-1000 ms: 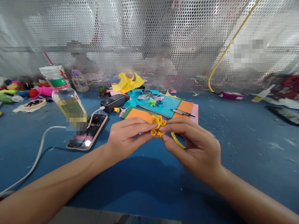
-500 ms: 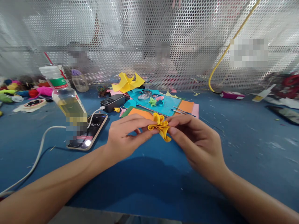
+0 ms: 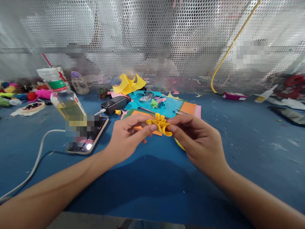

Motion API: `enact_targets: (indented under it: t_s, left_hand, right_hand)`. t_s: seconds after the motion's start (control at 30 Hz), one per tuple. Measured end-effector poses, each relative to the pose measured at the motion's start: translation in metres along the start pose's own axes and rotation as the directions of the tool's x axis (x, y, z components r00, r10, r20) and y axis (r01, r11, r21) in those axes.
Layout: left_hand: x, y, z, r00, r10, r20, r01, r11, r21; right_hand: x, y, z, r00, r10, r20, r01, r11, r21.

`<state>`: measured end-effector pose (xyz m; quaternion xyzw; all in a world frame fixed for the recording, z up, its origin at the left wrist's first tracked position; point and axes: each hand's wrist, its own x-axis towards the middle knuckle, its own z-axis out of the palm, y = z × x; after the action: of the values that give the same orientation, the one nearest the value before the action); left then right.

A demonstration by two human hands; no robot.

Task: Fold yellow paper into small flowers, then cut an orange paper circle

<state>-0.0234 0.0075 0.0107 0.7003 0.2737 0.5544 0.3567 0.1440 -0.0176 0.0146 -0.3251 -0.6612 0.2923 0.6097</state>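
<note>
Between my two hands, above the blue table, is a curled yellow paper flower [image 3: 160,123] with rolled petal edges. My left hand [image 3: 130,133] pinches its left side between thumb and fingers. On the right side, my right hand [image 3: 199,136] grips a petal between thumb and forefinger. A yellow curved edge [image 3: 179,144] shows below my right fingers; I cannot tell whether it belongs to the flower. Orange paper [image 3: 188,108] and blue paper [image 3: 166,108] lie on the table behind the hands, with metal tweezers-like tips [image 3: 179,111] on top.
A phone [image 3: 89,136] with a white cable and a tilted bottle [image 3: 68,98] stand left. Behind are a black speaker-like box [image 3: 114,105] and yellow paper scraps [image 3: 130,84]. A perforated metal screen [image 3: 147,28] closes the back; a purple box [image 3: 234,96] sits right.
The flower has turned in my fingers and moved slightly up and left. My left thumb now presses on its front, and a yellow curved edge has appeared below my right hand.
</note>
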Motion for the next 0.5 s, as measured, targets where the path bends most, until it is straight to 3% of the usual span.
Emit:
enact_targets:
  t_s: [0.27, 0.5]
  left_hand:
    - [-0.0010, -0.0055, -0.0022, 0.984, 0.173, 0.034, -0.175, 0.982, 0.066]
    - [-0.0006, -0.0072, -0.0040, 0.928, 0.366, 0.075, -0.374, 0.905, 0.206]
  right_hand:
    - [-0.0039, 0.0019, -0.0014, 0.983, -0.185, 0.014, 0.186, 0.978, -0.091]
    - [-0.0031, -0.0009, -0.0044, 0.960, -0.273, 0.068, 0.282, 0.935, -0.216]
